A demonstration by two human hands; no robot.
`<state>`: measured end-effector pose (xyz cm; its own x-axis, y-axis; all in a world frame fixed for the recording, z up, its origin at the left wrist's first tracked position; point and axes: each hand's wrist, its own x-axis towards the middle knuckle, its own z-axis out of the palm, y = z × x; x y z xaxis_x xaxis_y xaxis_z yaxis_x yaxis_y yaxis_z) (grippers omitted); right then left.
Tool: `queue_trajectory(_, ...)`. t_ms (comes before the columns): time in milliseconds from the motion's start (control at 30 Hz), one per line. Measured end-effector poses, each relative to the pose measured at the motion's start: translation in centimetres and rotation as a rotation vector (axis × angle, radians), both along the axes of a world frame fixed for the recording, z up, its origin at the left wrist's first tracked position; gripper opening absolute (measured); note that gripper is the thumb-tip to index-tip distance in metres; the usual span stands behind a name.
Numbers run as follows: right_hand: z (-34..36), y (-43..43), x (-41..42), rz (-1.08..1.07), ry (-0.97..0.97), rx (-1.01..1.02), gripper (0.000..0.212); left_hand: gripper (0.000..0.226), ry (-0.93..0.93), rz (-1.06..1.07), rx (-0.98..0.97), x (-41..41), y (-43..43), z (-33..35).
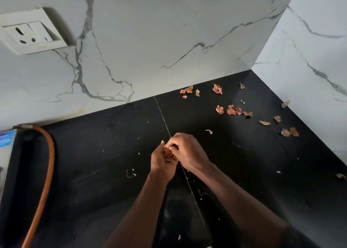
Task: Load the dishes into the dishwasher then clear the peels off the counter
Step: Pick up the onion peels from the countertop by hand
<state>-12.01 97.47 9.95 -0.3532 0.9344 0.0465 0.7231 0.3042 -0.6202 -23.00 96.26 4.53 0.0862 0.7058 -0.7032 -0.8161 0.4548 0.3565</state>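
Observation:
Above the middle of the black counter (105, 163), my left hand (161, 163) is cupped around a bunch of reddish onion peels (168, 154). My right hand (187, 152) sits against it, its curled fingertips on the same bunch. Several more dry peels lie loose on the counter towards the back right corner: one cluster near the wall (189, 89), another further right (232, 110), and a pair by the side wall (290, 132). A single pale peel (209, 131) lies just beyond my right hand. No dishes or dishwasher are in view.
White marble walls meet at the back right corner (250, 70). A wall socket (32, 32) is at the upper left. An orange hose (47, 165) curves down the left side beside an appliance edge (6, 150). Small crumbs dot the counter.

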Motion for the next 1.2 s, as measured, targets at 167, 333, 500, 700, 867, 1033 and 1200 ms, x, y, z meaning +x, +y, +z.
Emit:
queue_trajectory(167,0.8,2.7,1.3,0.033,-0.006,0.028,0.009,0.033,-0.028,0.037,-0.003,0.5,0.5,0.5)
queue_trajectory(333,-1.3,11.7,9.6,-0.352,-0.197,-0.039,0.038,0.037,-0.122,0.097,-0.029,0.1,0.7,0.6)
queue_trajectory(500,-3.7,13.9,14.3,-0.181,-0.562,-0.284,0.073,0.037,-0.106,0.087,-0.019,-0.2,0.9,0.8)
queue_trajectory(700,-5.6,8.9,12.7,-0.115,-0.453,-0.129,0.063,0.035,-0.105,0.105,-0.016,-0.5,1.4,0.7)
queue_trajectory(867,-5.9,6.1,11.7,-0.128,-0.458,-0.019,0.028,0.037,-0.095,0.093,-0.027,0.1,1.2,0.5)
queue_trajectory(1033,-5.4,5.4,9.7,-0.182,-0.549,-0.042,0.008,0.038,-0.095,0.085,-0.016,0.4,1.2,0.7)
queue_trajectory(1200,-5.0,6.6,9.7,-0.326,-0.487,-0.093,0.006,0.039,-0.088,0.087,-0.003,0.0,1.0,1.0)
